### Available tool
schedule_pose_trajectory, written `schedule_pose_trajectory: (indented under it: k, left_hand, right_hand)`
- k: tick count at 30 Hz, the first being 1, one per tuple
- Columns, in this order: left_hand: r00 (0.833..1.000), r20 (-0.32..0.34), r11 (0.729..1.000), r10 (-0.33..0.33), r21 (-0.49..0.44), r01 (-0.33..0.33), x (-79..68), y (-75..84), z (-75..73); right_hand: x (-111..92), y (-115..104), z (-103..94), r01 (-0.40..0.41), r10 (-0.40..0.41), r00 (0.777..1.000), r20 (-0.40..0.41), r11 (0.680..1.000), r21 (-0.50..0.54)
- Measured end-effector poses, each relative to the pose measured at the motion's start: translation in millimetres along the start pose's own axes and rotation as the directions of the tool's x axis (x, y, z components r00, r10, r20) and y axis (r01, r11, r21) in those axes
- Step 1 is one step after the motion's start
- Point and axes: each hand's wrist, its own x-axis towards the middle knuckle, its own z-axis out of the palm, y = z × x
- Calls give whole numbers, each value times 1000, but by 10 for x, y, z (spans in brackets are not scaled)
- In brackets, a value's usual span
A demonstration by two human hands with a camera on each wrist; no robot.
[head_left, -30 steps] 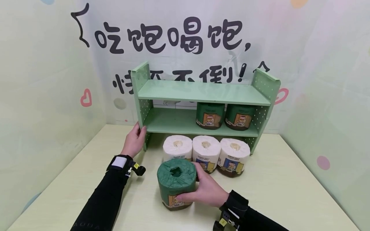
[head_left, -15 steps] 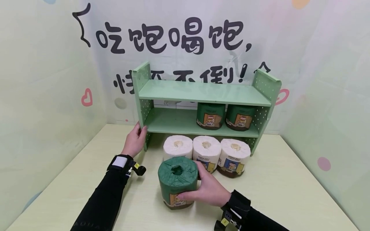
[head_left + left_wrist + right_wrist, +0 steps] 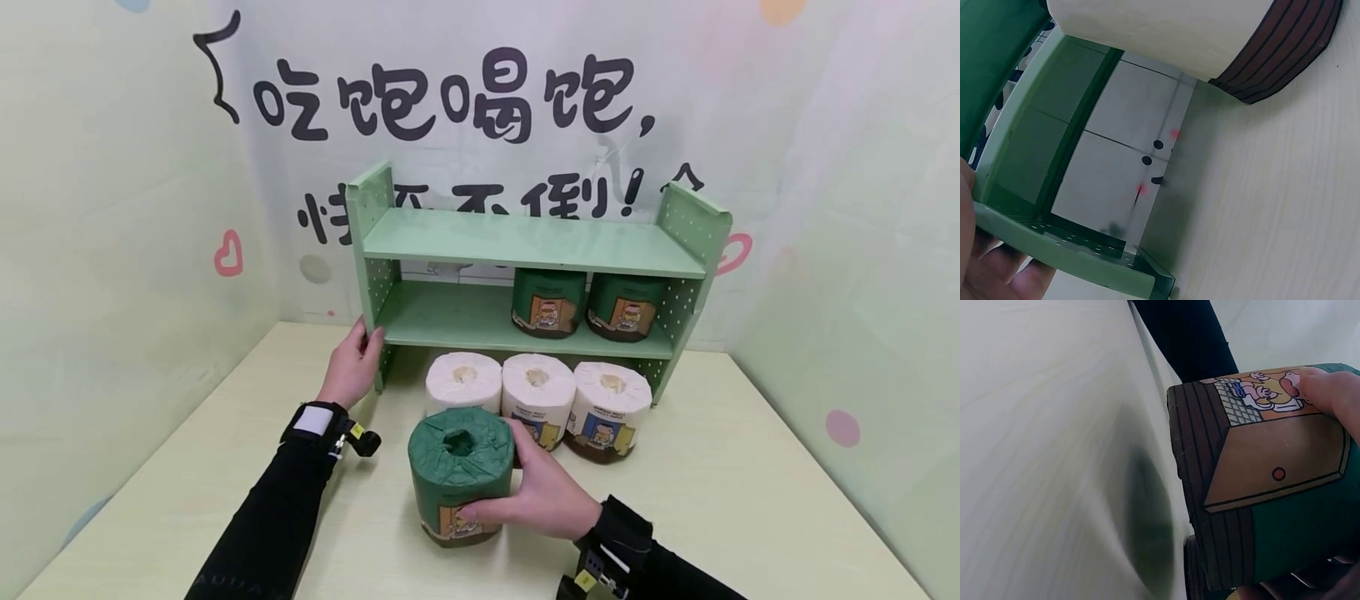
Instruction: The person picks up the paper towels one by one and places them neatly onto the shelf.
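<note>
My right hand (image 3: 542,492) grips a green-wrapped toilet paper roll (image 3: 457,467) from its right side, thumb across the printed front. In the right wrist view the roll (image 3: 1285,487) shows a brown printed lower edge, and a dark shadow lies on the table beside it. My left hand (image 3: 351,365) holds the left side panel of a light green two-tier shelf (image 3: 532,243); in the left wrist view its fingers (image 3: 1004,265) wrap behind the panel. Just behind the held roll stand three white toilet paper rolls (image 3: 536,392) in a row, the left one partly covered.
Two green rolls (image 3: 549,304) stand at the right of the shelf's lower board (image 3: 450,312). The shelf stands on a pale wooden table (image 3: 750,483), before a printed fabric backdrop (image 3: 465,25) that also encloses both sides.
The held roll has shifted very slightly in my right hand's grip position, rising a touch and settling back. My left hand keeps its hold on the shelf, and the other rolls stay put.
</note>
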Motion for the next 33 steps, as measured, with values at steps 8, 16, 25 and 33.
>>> schedule_pose_trajectory:
  k: [8, 16, 25, 33]
  left_hand:
    - [1000, -8, 1000, -4, 1, 4, 0, -7, 8]
    - [1000, 0, 1000, -8, -6, 8, -7, 3, -3]
    - [1000, -1, 1000, -9, -5, 9, 10, -11, -1]
    - [1000, -2, 1000, -17, -15, 17, 13, -26, 7]
  right_hand:
    - [-7, -56, -8, 22, -22, 1000, 5, 1000, 10]
    - [30, -164, -69, 82, -82, 997, 3, 997, 18]
    - [102, -330, -162, 107, -108, 994, 9, 994, 27]
    - [183, -541, -216, 115, -115, 993, -22, 993, 33]
